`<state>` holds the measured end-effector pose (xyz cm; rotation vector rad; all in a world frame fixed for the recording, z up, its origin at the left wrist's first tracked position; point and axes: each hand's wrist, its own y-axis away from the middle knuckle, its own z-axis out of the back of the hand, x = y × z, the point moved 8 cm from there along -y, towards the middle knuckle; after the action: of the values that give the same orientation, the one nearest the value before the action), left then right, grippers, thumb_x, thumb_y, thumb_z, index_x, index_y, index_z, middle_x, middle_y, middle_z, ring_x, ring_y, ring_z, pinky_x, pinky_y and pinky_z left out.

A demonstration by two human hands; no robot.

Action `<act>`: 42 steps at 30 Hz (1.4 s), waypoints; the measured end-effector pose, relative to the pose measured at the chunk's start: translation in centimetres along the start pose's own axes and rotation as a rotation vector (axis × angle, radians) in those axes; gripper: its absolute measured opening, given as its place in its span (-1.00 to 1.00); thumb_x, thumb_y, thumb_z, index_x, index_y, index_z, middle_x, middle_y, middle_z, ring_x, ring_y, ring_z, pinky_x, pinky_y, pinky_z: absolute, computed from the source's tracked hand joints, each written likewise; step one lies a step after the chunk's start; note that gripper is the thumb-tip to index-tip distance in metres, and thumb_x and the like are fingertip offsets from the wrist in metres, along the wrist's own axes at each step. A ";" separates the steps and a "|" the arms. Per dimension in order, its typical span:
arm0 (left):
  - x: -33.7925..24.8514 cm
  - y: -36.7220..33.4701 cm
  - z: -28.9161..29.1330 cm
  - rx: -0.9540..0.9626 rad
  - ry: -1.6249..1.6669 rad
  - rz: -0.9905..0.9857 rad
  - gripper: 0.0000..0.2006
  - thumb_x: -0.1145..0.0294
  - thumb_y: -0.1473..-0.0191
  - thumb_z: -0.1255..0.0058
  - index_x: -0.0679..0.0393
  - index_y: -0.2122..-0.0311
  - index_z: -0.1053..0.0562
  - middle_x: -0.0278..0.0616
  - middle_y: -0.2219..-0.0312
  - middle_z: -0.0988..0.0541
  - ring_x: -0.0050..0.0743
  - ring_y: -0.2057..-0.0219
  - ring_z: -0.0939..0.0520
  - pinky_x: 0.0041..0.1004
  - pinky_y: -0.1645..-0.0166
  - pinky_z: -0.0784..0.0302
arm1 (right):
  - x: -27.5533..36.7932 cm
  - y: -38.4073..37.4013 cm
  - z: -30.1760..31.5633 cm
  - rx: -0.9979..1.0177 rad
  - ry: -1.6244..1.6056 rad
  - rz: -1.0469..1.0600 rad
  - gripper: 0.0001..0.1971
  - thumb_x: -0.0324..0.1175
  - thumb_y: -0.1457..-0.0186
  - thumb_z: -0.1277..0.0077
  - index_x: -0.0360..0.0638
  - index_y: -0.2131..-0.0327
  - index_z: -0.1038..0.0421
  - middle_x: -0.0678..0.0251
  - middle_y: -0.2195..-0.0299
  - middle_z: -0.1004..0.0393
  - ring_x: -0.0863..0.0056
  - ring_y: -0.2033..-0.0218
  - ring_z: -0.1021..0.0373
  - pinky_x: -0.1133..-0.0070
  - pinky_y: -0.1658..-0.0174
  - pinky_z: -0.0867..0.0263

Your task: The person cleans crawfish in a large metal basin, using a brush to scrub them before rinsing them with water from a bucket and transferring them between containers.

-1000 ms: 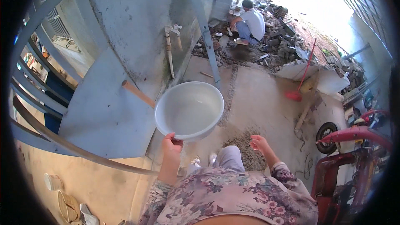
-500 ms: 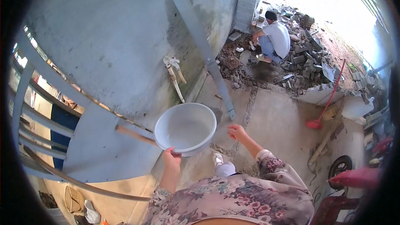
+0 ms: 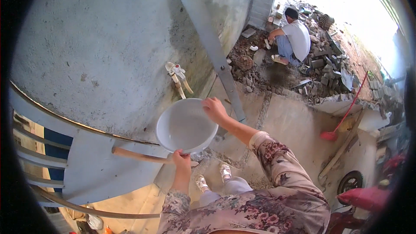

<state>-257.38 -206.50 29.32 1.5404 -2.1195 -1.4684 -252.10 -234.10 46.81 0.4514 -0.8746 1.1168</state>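
Observation:
A pale grey-white plastic basin (image 3: 184, 125) is held in front of me, tipped a little to the left. My left hand (image 3: 182, 160) is closed on its near rim, fingers curled over the edge. My right hand (image 3: 215, 109) is closed on the far right rim, with part of its fingers hidden. Just beyond the basin, a white tap (image 3: 174, 68) with pipes stands out from the wall. A wooden tool handle (image 3: 138, 155) lies near my left hand, partly behind it.
A grey metal beam (image 3: 212, 52) slants down along the wall. At the back, a person (image 3: 297, 39) crouches beside rubble (image 3: 318, 63). A red broom (image 3: 329, 135) stands at the right, above a black wheel (image 3: 350, 181). A curved metal gate (image 3: 104, 169) is on my left.
My right hand has moved left and up to the far rim of the basin and closed on it. The basin has shifted slightly left and tilted. Both my feet now show.

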 end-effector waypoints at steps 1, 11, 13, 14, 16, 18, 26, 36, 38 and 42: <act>0.0 -0.3 0.2 -0.015 0.017 -0.005 -0.92 0.55 0.35 0.17 0.14 0.61 -0.25 -0.30 0.64 -0.34 -0.39 0.57 -0.38 -0.36 0.42 -0.32 | 1.8 -1.2 -0.4 -0.007 0.053 0.025 -0.78 -0.39 0.16 0.07 -0.06 0.33 -0.37 0.15 0.31 -0.31 0.21 0.18 -0.19 0.43 0.14 -0.17; 2.5 -2.4 0.1 -0.011 0.081 0.037 -0.74 0.59 0.41 0.12 0.11 0.44 -0.29 -0.31 0.49 -0.38 -0.39 0.44 -0.42 -0.35 0.33 -0.39 | 6.9 -13.3 -3.4 -0.312 0.050 0.143 -0.62 -0.19 0.08 0.11 0.00 0.14 -0.21 0.13 0.24 -0.26 0.14 0.19 -0.15 0.33 0.13 -0.11; 2.5 -2.8 0.0 0.015 0.084 0.035 -0.70 0.60 0.41 0.13 0.11 0.40 -0.30 -0.31 0.47 -0.39 -0.38 0.42 -0.42 -0.35 0.33 -0.39 | 7.2 -14.5 -4.1 -0.289 0.025 0.146 -0.61 -0.13 0.07 0.12 -0.01 0.14 -0.21 0.11 0.24 -0.26 0.12 0.19 -0.15 0.32 0.14 -0.12; 2.5 -3.2 -0.1 0.036 0.088 0.036 -0.68 0.61 0.41 0.13 0.11 0.38 -0.30 -0.30 0.45 -0.39 -0.39 0.39 -0.42 -0.35 0.32 -0.39 | 7.5 -15.1 -4.5 -0.281 0.023 0.151 -0.61 -0.13 0.07 0.12 -0.01 0.14 -0.21 0.11 0.24 -0.26 0.12 0.19 -0.15 0.32 0.14 -0.12; 2.4 -3.4 -0.3 0.057 0.094 0.036 -0.67 0.61 0.41 0.14 0.11 0.36 -0.30 -0.29 0.43 -0.39 -0.39 0.36 -0.42 -0.35 0.31 -0.40 | 8.2 -16.0 -5.0 -0.271 0.089 0.114 -0.58 -0.05 0.08 0.13 -0.03 0.15 -0.21 0.10 0.23 -0.26 0.11 0.19 -0.15 0.31 0.15 -0.12; 2.3 -3.2 -0.3 0.008 0.111 0.001 -0.65 0.62 0.41 0.14 0.13 0.34 -0.30 -0.28 0.40 -0.38 -0.40 0.33 -0.41 -0.36 0.28 -0.40 | 9.0 -16.2 -5.3 -0.280 0.084 0.082 -0.56 -0.03 0.09 0.13 -0.03 0.15 -0.21 0.09 0.23 -0.25 0.10 0.18 -0.14 0.27 0.16 -0.13; 3.9 -3.4 -0.5 0.002 0.115 0.047 -0.65 0.64 0.40 0.18 0.16 0.33 -0.29 -0.27 0.38 -0.37 -0.39 0.32 -0.41 -0.37 0.23 -0.38 | 9.6 -16.1 -5.1 -0.268 0.407 0.125 -0.69 -0.12 0.08 0.15 -0.03 0.27 -0.30 0.26 0.28 -0.31 0.22 0.17 -0.15 0.26 0.21 -0.13; 5.8 -5.5 -4.4 0.020 0.089 -0.045 -0.72 0.63 0.38 0.17 0.12 0.40 -0.28 -0.29 0.48 -0.33 -0.39 0.41 -0.37 -0.41 0.36 -0.35 | 8.3 -18.0 -3.8 -0.285 0.314 0.458 -0.87 -0.18 0.13 0.09 0.09 0.47 -0.36 0.48 0.50 -0.37 0.30 0.36 -0.24 0.42 0.28 -0.12; 5.9 -6.7 -4.4 0.038 0.095 -0.032 -0.71 0.62 0.39 0.20 0.10 0.40 -0.27 -0.30 0.51 -0.32 -0.43 0.43 -0.35 -0.45 0.35 -0.32 | 8.3 -18.8 -4.5 -0.211 0.198 0.526 -0.93 -0.22 0.16 0.08 0.14 0.52 -0.37 0.50 0.51 -0.37 0.26 0.35 -0.22 0.34 0.35 -0.13; 5.7 -7.2 -6.1 0.047 -0.040 -0.100 -0.74 0.60 0.41 0.21 0.09 0.44 -0.27 -0.34 0.55 -0.31 -0.45 0.46 -0.32 -0.48 0.33 -0.29 | 7.2 -19.8 -4.1 -0.186 0.209 0.562 -0.94 -0.23 0.17 0.07 0.14 0.56 -0.37 0.53 0.51 -0.37 0.28 0.39 -0.22 0.39 0.36 -0.15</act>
<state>-251.75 -214.72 24.73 1.6704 -2.1422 -1.5029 -231.33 -234.84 52.09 -0.0783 -0.9344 1.5447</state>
